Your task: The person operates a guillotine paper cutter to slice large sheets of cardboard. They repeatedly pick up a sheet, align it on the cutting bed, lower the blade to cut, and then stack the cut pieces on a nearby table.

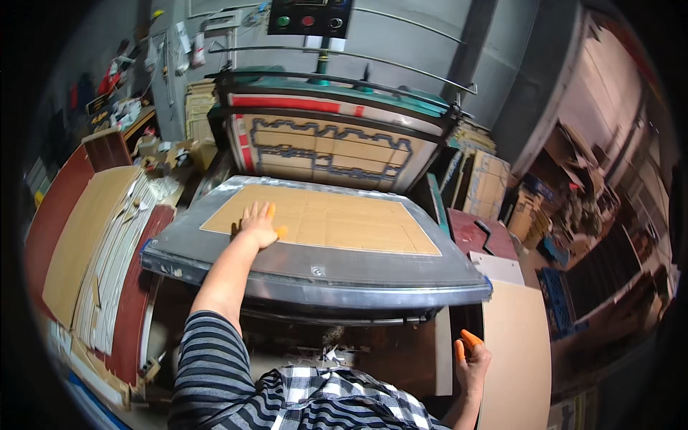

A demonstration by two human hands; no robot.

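My left hand [258, 226] lies flat on the left part of a brown cardboard sheet [337, 218], its fingers spread and orange covers on some of them. The sheet rests on the grey metal bed [287, 269] of a press. Down at the right, my right hand [473, 362] hovers beside the left edge of a stack of cardboard [516, 351]. Its thumb and forefinger, in orange covers, stand apart with nothing visible between them; the other fingers are curled. Behind the bed, the raised platen [326, 153] carries a board with dark, jagged cutting strips.
A control box [309, 20] with buttons hangs above the press. Stacked sheets [89, 251] stand at the left. A black bent tool [484, 236] lies on a dark red board at the right. Cardboard scraps [588, 179] are heaped farther right.
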